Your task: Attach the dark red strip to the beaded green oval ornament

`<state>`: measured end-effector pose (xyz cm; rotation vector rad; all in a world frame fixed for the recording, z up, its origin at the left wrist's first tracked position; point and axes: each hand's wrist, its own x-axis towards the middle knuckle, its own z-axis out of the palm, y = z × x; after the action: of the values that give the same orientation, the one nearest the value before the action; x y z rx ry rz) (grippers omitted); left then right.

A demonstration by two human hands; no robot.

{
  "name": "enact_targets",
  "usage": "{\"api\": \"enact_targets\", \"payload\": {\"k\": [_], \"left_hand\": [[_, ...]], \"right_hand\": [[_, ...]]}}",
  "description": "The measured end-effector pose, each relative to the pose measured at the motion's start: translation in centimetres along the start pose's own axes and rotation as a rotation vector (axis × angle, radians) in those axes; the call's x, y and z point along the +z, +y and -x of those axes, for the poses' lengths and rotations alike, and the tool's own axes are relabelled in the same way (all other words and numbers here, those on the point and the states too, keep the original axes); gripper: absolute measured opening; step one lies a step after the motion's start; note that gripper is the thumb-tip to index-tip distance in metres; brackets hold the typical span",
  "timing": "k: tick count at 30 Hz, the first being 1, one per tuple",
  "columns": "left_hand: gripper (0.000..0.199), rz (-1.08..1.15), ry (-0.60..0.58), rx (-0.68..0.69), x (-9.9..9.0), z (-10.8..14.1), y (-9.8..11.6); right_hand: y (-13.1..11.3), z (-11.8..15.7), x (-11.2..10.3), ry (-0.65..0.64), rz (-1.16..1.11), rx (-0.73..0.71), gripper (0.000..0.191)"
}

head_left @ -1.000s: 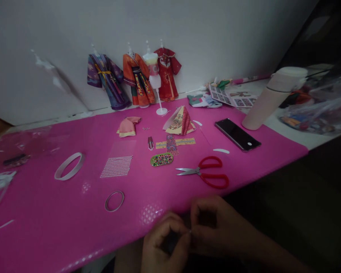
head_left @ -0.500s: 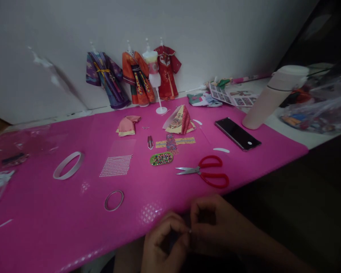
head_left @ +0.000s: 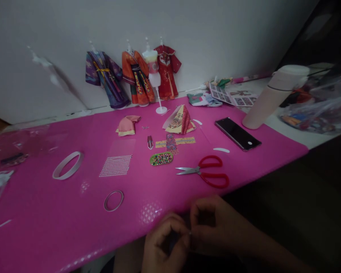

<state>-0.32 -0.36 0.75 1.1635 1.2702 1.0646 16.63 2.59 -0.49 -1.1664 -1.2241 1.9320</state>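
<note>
At the table's front edge my left hand (head_left: 167,242) and my right hand (head_left: 211,223) meet, fingers bent. Both pinch at one spot, where a tiny pale speck shows between the fingertips; shadow hides what it belongs to. Beyond them on the pink table cover (head_left: 147,189) lie red-handled scissors (head_left: 201,171), blades pointing left. Past these are a green oval tray of coloured beads (head_left: 161,158) and crossed patterned fabric strips (head_left: 172,142). To the left sit a roll of narrow tape (head_left: 114,190), a wider white tape roll (head_left: 78,161) and a sheet of small gems (head_left: 116,166).
Dressed doll stands (head_left: 138,77) lean along the wall beside a small mannequin (head_left: 155,77). A folded doll skirt (head_left: 179,120) and pink doll top (head_left: 127,125) lie nearer. A phone (head_left: 237,133) and bottle (head_left: 272,96) are at right, plastic bags (head_left: 321,113) behind.
Almost nothing differs. Both hands keep their pinch at the table edge, and the things on the table stay in place.
</note>
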Motion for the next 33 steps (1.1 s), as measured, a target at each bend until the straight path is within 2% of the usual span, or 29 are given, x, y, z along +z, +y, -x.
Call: {"api": "enact_targets", "payload": {"k": [5, 12, 24, 33], "left_hand": [[0.010, -0.023, 0.010, 0.003, -0.1, 0.1, 0.1], [0.013, -0.083, -0.136, 0.066, -1.1, -0.2, -0.8], [0.017, -0.086, -0.112, 0.144, -1.0, 0.1, -0.9], [0.016, -0.064, -0.164, 0.156, -1.3, 0.1, -1.7]], "right_hand": [[-0.4, 0.2, 0.1, -0.003, 0.004, 0.004, 0.008], [-1.0, 0.3, 0.2, -0.017, 0.003, 0.013, 0.008], [-0.2, 0.3, -0.1, -0.035, -0.031, 0.011, 0.015], [-0.2, 0.0, -0.2, -0.056, -0.102, 0.042, 0.022]]}}
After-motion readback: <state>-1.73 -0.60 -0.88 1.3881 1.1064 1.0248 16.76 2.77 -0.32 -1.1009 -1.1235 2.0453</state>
